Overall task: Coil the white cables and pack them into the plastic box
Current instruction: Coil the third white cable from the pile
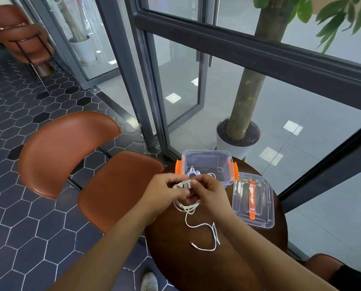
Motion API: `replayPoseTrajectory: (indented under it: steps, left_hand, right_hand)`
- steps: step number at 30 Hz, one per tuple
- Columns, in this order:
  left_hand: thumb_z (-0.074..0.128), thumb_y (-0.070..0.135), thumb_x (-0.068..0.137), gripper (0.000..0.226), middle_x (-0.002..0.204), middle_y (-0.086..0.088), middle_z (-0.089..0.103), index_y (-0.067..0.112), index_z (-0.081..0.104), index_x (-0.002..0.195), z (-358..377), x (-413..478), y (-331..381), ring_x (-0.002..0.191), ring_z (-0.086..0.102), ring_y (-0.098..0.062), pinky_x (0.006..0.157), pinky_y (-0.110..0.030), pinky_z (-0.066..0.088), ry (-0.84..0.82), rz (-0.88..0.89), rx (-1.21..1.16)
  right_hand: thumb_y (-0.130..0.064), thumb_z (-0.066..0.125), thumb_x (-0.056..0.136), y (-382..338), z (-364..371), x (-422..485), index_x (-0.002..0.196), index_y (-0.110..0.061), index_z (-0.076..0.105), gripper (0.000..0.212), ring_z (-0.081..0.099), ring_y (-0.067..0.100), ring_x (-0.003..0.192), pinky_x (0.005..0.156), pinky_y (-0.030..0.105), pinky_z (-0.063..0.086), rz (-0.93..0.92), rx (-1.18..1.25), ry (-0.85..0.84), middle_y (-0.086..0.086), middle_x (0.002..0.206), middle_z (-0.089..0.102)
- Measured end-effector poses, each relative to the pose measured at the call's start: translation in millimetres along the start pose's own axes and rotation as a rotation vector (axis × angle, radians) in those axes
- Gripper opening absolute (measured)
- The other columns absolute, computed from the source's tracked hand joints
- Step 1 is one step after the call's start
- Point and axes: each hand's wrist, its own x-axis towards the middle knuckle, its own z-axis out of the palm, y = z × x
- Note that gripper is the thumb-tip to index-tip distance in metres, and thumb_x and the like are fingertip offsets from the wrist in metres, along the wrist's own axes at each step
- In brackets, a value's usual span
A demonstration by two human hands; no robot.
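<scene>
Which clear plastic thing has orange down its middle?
The lid, lying flat right of the box. Its orange handle runs down the middle; the box has orange clips on its two sides instead.

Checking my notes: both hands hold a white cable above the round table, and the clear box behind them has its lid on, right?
No: the head view shows the box open, its lid lying on the table to its right. The left hand and right hand hold the white cable.

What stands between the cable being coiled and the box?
Nothing visible. The box sits open just beyond the cable that the left hand and right hand grip, and its lid lies off to the right.
</scene>
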Motion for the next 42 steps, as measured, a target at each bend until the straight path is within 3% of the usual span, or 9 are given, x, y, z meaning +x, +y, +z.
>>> replayPoseTrajectory:
  steps: [3, 6, 10, 12, 16, 21, 26, 30, 42]
  left_hand:
    - [0.079, 0.011, 0.081, 0.024, 0.096, 0.005, 0.076, 0.024, 0.077, 0.102, 7, 0, -10, 0.090, 0.072, -0.009, 0.085, -0.035, 0.059, 0.122, 0.083, 0.111]
    - [0.077, 0.005, 0.082, 0.028, 0.087, 0.006, 0.077, 0.032, 0.077, 0.087, 12, 0, -14, 0.082, 0.073, -0.012, 0.077, -0.034, 0.061, 0.178, 0.059, 0.044]
    - [0.076, 0.000, 0.081, 0.025, 0.086, 0.003, 0.076, 0.023, 0.077, 0.091, 13, 2, -17, 0.080, 0.072, -0.010, 0.070, -0.022, 0.058, 0.171, 0.009, 0.000]
    - [0.077, 0.002, 0.079, 0.022, 0.089, -0.002, 0.077, 0.018, 0.078, 0.094, 11, 4, -19, 0.083, 0.073, -0.015, 0.072, -0.028, 0.060, 0.171, -0.023, -0.033]
    - [0.075, -0.006, 0.078, 0.024, 0.091, -0.012, 0.075, 0.015, 0.076, 0.092, 12, 3, -20, 0.078, 0.071, -0.022, 0.065, -0.030, 0.060, 0.141, -0.094, -0.177]
    - [0.067, -0.012, 0.082, 0.026, 0.096, -0.022, 0.073, 0.005, 0.074, 0.101, 16, 5, -23, 0.077, 0.069, -0.025, 0.074, -0.037, 0.062, 0.108, -0.135, -0.299]
    - [0.054, 0.001, 0.094, 0.023, 0.098, -0.019, 0.072, 0.005, 0.065, 0.114, 12, 7, -27, 0.082, 0.069, -0.030, 0.083, -0.047, 0.057, 0.049, -0.300, -0.659]
    - [0.046, -0.005, 0.094, 0.034, 0.100, -0.020, 0.070, 0.000, 0.062, 0.123, 14, 3, -32, 0.090, 0.070, -0.030, 0.086, -0.043, 0.058, -0.065, -0.318, -0.859]
    - [0.051, -0.016, 0.091, 0.042, 0.085, -0.012, 0.070, 0.002, 0.061, 0.127, 54, 29, -39, 0.074, 0.070, -0.022, 0.078, -0.036, 0.061, 0.111, -0.251, -0.631]
  right_hand:
    - [-0.016, 0.058, 0.099, 4, 3, -3, 0.097, -0.011, 0.066, 0.010, 0.075, 0.019, 0.067, 0.070, 0.039, 0.063, 0.017, -0.077, -0.004, 0.005, 0.073, 0.076]
    - [-0.016, 0.060, 0.097, 4, 4, -2, 0.097, -0.010, 0.066, 0.008, 0.076, 0.023, 0.067, 0.072, 0.043, 0.063, 0.022, -0.072, -0.029, 0.008, 0.074, 0.077]
    - [-0.019, 0.064, 0.096, 3, -5, -2, 0.104, -0.010, 0.071, 0.014, 0.077, 0.024, 0.079, 0.076, 0.038, 0.063, 0.090, -0.005, -0.130, 0.011, 0.086, 0.078]
    - [-0.026, 0.062, 0.097, 5, -10, -4, 0.108, -0.014, 0.071, 0.019, 0.077, 0.022, 0.084, 0.078, 0.037, 0.063, 0.125, -0.016, -0.196, 0.007, 0.090, 0.078]
    - [-0.029, 0.066, 0.095, 11, -18, -4, 0.098, -0.012, 0.074, 0.019, 0.071, 0.023, 0.069, 0.066, 0.033, 0.061, 0.167, -0.088, -0.138, 0.017, 0.084, 0.074]
    - [-0.026, 0.065, 0.096, 16, -19, 0, 0.092, -0.010, 0.076, 0.020, 0.060, 0.015, 0.052, 0.050, 0.024, 0.052, 0.123, -0.213, -0.044, 0.015, 0.075, 0.071]
    - [-0.026, 0.065, 0.096, 19, -26, 5, 0.095, -0.011, 0.076, 0.019, 0.064, 0.015, 0.054, 0.061, 0.036, 0.061, 0.122, -0.173, 0.035, -0.001, 0.063, 0.067]
    - [-0.025, 0.064, 0.097, 19, -33, 7, 0.098, -0.008, 0.076, 0.021, 0.064, 0.014, 0.055, 0.065, 0.036, 0.062, 0.141, -0.147, 0.073, 0.002, 0.065, 0.064]
    - [-0.025, 0.065, 0.096, 29, -62, 12, 0.106, -0.013, 0.071, 0.017, 0.072, 0.020, 0.067, 0.066, 0.033, 0.064, 0.123, -0.228, 0.047, 0.003, 0.077, 0.071]
